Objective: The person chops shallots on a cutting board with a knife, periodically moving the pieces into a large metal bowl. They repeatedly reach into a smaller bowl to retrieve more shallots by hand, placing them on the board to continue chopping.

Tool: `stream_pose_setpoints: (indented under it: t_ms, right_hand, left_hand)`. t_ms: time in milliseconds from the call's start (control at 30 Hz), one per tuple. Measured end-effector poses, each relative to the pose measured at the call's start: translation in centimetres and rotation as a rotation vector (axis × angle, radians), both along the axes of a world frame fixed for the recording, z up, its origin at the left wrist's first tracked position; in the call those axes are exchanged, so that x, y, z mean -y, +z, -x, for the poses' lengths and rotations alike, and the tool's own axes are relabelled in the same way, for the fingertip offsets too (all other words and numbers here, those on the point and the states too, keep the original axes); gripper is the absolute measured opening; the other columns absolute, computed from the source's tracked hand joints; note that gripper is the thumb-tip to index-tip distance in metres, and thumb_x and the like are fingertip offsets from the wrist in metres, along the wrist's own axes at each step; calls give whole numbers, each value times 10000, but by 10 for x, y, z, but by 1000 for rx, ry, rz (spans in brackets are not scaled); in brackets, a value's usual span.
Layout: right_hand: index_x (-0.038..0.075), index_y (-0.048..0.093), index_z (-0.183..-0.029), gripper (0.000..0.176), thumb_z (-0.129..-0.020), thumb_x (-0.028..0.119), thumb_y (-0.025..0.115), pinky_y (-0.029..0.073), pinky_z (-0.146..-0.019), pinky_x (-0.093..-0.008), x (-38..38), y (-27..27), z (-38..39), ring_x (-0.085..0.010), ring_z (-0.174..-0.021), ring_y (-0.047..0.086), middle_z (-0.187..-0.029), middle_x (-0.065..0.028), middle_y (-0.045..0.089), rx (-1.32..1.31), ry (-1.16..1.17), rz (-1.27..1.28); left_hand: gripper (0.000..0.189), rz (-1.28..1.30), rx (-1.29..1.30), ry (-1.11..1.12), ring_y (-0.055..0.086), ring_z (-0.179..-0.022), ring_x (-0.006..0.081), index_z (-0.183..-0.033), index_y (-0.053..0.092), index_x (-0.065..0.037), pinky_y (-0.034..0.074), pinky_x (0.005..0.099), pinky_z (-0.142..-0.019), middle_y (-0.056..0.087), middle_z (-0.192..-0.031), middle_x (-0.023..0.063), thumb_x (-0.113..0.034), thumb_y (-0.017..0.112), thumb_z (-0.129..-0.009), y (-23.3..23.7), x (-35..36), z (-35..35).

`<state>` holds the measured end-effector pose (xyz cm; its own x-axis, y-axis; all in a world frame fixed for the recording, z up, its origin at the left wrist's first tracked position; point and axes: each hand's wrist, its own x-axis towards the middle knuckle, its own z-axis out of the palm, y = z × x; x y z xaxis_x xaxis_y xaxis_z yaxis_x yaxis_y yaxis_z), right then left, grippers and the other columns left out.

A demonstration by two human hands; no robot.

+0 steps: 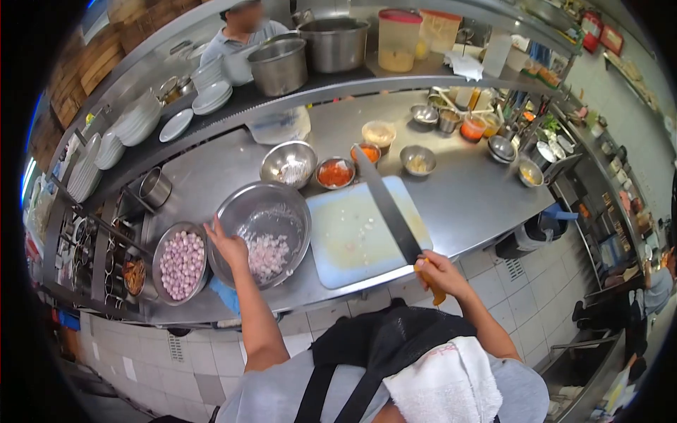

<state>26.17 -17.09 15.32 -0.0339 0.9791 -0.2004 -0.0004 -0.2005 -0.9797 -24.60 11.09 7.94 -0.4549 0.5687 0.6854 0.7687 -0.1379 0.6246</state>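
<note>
My right hand (438, 273) is wrapped round the yellow handle of a large knife (391, 211); its long blade points up and away over a pale cutting board (342, 240). A few small white bits lie on the board. My left hand (227, 243) has its fingers spread at the left rim of a big steel bowl (300, 233). Chopped pink onion (266, 257) lies in that bowl. Just left of it, a second steel bowl is full of small whole shallots (182, 266).
Behind the board stand small bowls with red sauce (335, 173), orange food and pale food (417, 163). Plates (211, 96) and steel pots (277, 68) fill the shelf above. A person (240, 35) is beyond it. A dark bin (530, 236) stands at the right.
</note>
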Motion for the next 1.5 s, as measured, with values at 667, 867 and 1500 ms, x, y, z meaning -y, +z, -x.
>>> stream_pose_setpoints:
  t_ms: [667, 867, 1500]
  right_hand:
    - [164, 353, -1685, 614, -1113, 271, 550, 501, -453, -294, -54, -188, -119, -108, -525, 536, -748, -23, 568, 139, -22, 307]
    - [155, 409, -1660, 585, -1111, 266, 581, 478, -465, -288, -58, -208, -73, -101, -517, 520, -697, -3, 555, 152, 201, 199]
    - [1, 463, -1595, 554, -1078, 107, 630, 453, -526, -251, -92, -56, 17, -51, -589, 515, -763, 23, 573, -36, 507, -128]
  left_hand:
    - [377, 257, 45, -462, 503, -1418, 420, -1395, 628, -43, 388, 498, -1219, 587, -1479, 193, -175, 629, -1041, -125, 95, -309]
    - [520, 456, -13, -410, 307, -1569, 450, -1537, 500, -13, 264, 502, -1308, 390, -1670, 231, -277, 544, -1091, -129, 75, -342]
    - [427, -319, 273, -309, 415, -1548, 389, -1519, 545, -22, 325, 423, -1270, 483, -1631, 212, -53, 497, -1095, 109, 57, -192]
